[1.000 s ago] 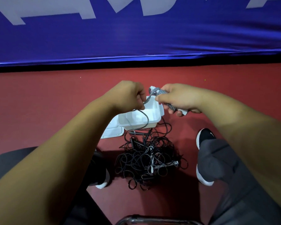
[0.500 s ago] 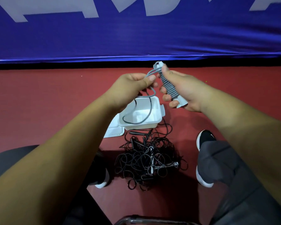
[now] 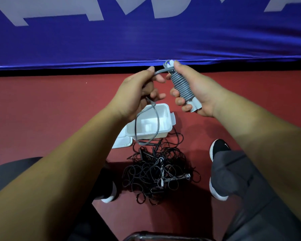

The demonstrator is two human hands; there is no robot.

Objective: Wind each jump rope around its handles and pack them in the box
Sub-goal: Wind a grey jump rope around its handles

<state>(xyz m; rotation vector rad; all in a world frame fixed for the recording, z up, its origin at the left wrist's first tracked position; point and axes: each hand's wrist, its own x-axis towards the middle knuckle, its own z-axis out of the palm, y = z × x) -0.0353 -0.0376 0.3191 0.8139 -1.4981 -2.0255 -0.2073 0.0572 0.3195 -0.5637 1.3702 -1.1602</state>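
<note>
- My right hand (image 3: 198, 91) is wrapped around the two handles (image 3: 195, 106). They lie side by side in my palm.
- The gray jump rope (image 3: 182, 86) is wound around them in tight rings. It covers most of them, and only the white ends poke out.
- The bundle is long and tilted. Its top end points away from me and a bit to the left. Its bottom end points back at my right wrist.
- My left hand (image 3: 135, 91) is just beside the bundle, on its left. It pinches the rope between thumb and fingers.
- A short piece of rope runs from that pinch straight to the top end of the bundle.
- The rest hangs under my left hand as a loose loop (image 3: 158, 125).
- The loop dangles in front of the white box (image 3: 165, 110) on the floor (image 3: 50, 110). I cannot tell if it touches the box.
- I think the next turn has to go around the top end, across the long way of the bundle. My left hand is the one to carry it, since it is nearest and has the rope.
- The box is open, below and between my hands. Its lid (image 3: 119, 142) lies beside it.
- A pile of black ropes (image 3: 156, 173) is tangled on the floor near my feet, waiting.
</note>
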